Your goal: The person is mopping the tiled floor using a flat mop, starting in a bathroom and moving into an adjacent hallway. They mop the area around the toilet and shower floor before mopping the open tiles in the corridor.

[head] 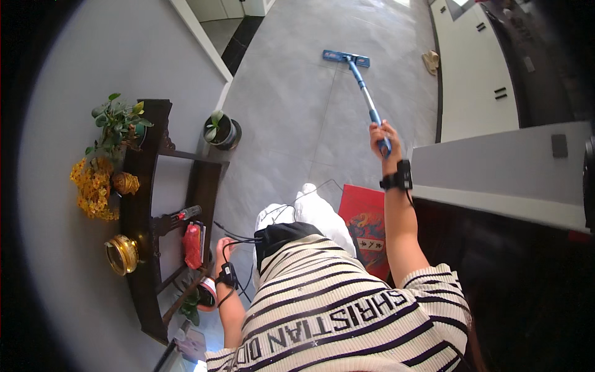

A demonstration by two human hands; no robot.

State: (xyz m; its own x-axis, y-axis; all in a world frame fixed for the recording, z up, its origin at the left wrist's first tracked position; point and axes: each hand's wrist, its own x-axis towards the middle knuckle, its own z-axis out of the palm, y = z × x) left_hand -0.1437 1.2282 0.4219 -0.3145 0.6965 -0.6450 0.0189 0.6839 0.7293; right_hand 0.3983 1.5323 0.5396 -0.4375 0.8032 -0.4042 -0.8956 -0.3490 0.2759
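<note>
My right hand [386, 139] is wrapped around the upper end of a blue and silver mop handle [366, 95], in front of me and to the right. The handle slants away to a blue flat mop head [332, 56], which lies on the grey floor [283, 93]. Low at my left side hangs my left hand [224, 249], with no object visible in it. It is close to a dark wooden shelf stand [145, 186] and to black cables [239, 240] at my waist. Each wrist wears a black strapped device.
Left, the stand bears a leafy plant [114, 121], yellow flowers [95, 190] and a golden bowl [123, 255]. A potted plant [222, 132] stands beyond it. A red mat [360, 218] lies by my feet. Slippers [431, 63] sit beside white cabinets [474, 69]. A grey wall end [492, 162] juts in right.
</note>
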